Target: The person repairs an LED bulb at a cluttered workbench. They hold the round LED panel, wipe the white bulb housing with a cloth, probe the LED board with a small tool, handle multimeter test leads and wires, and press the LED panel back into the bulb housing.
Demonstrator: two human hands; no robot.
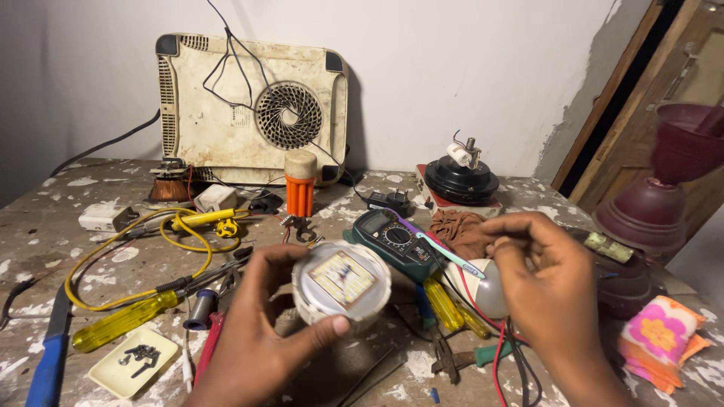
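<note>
A round white LED bulb base [341,283], its flat yellow LED board facing up, is gripped around the ribbed rim by the left hand [260,335]. Just right of it, the right hand [544,280] is curled over a smooth white dome cover [483,290]; a firm grasp cannot be told. Behind the bulb base lies a green multimeter [392,240], and yellow-handled screwdrivers [446,305] lie beside it on the paint-flecked table [45,226].
</note>
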